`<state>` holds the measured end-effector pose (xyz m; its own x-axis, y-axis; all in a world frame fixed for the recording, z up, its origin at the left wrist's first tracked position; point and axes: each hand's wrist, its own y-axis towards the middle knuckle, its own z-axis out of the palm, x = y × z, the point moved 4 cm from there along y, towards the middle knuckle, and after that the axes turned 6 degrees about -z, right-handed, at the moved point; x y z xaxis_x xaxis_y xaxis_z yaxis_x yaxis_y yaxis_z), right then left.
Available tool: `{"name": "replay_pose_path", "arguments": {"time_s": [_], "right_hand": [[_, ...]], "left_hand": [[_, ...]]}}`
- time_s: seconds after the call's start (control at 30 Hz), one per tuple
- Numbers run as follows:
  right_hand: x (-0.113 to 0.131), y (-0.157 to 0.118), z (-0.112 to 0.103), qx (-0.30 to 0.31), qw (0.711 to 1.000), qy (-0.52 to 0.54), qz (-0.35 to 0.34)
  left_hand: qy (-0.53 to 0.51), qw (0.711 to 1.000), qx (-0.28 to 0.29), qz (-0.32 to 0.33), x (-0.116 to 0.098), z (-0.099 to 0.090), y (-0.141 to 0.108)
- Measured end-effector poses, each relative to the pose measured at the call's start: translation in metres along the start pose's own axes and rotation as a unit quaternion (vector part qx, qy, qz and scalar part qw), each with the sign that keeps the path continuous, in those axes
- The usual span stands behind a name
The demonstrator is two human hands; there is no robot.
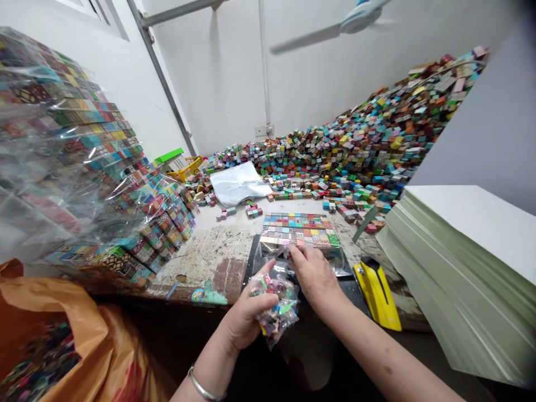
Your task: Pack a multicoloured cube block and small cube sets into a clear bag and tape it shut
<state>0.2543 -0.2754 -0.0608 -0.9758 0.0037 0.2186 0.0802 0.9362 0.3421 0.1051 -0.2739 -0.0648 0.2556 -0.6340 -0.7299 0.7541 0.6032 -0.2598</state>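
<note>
Two bare hands work at the near edge of a worn, paint-flaked worktable [218,254] in the head view. The left hand [247,318] closes its fingers around a small clear plastic bag of mixed coloured pieces [276,307], holding it just above the table edge. The right hand [312,273] lies palm down, fingers narrow and extended, its fingertips touching the near edge of a flat rectangular grid of small multicoloured printed cubes [299,229] that sits in clear wrapping on a dark mat. A yellow and black handheld tool [377,293] lies just beside the right hand. A tall stack of pale green-edged white card sheets [460,262] stands at the right. Wrapped blocks of coloured cubes in clear film [84,167] are piled at the left, above an orange plastic bag [84,346]. A large loose heap of coloured cubes [377,139] banks against the rear wall, with a white plastic sheet [238,184] lying before it.
</note>
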Motion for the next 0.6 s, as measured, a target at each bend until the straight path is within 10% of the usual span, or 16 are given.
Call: {"name": "replay_pose_path", "arguments": {"time_s": [0.17,0.33,0.6], "right_hand": [[-0.004,-0.015,0.025,-0.056,0.995,-0.035,-0.077],[-0.013,-0.044,0.004,-0.094,0.985,0.108,-0.091],[0.0,-0.053,-0.023,0.029,0.951,0.303,0.048]], "left_hand": [[-0.007,0.997,-0.066,0.029,0.003,-0.001,0.002],[-0.016,0.99,-0.109,0.084,0.008,0.008,0.012],[-0.018,0.972,-0.155,0.176,0.021,0.029,0.032]]}}
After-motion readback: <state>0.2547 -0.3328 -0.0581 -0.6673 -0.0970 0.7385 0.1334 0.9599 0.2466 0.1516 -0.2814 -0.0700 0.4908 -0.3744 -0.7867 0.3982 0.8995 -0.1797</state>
